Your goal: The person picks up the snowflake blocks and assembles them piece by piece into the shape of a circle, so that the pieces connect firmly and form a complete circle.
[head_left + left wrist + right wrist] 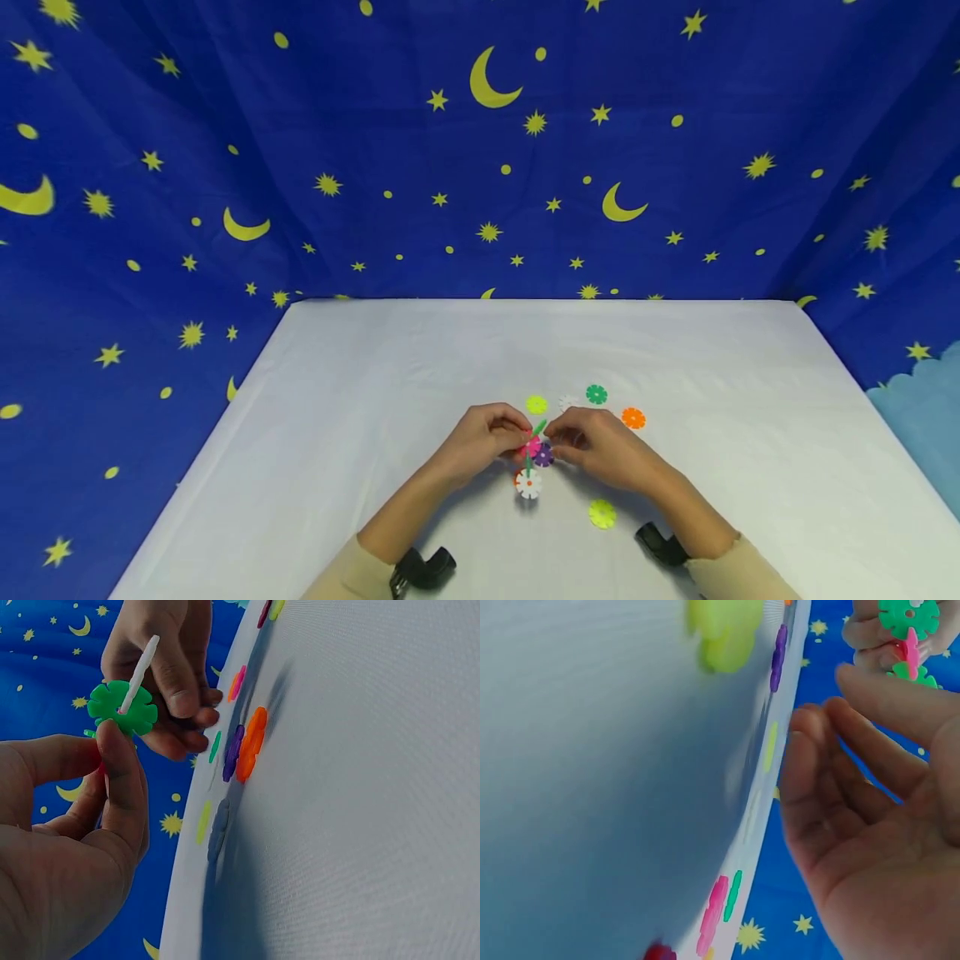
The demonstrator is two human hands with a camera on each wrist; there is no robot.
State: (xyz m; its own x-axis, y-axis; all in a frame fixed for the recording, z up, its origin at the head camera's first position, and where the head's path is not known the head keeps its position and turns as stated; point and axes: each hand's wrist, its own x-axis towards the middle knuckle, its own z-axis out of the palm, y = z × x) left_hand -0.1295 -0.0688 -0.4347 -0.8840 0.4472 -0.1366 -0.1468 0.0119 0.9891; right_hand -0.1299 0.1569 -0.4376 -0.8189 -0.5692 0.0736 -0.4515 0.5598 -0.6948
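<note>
My left hand [483, 442] pinches a small cluster of notched snowflake discs between thumb and fingers. In the right wrist view the cluster shows a green disc [921, 618], a pink disc [911, 654] and a second green disc [916, 676] slotted together. From the left wrist, a white disc [140, 673] is seen edge-on, standing up from the green disc [127, 709]. My right hand [603, 446] hovers beside the cluster, its fingers loosely bent with nothing between them. Below the hands are a purple disc [543, 454] and a white disc [528, 484], which overlaps an orange one.
Beyond the hands lie a yellow disc [537, 404], a white disc [567, 402], a green disc [596, 394] and an orange disc [633, 418]. A yellow-green disc [602, 514] lies nearer me. The white table [360, 358] meets a blue starry curtain [420, 142].
</note>
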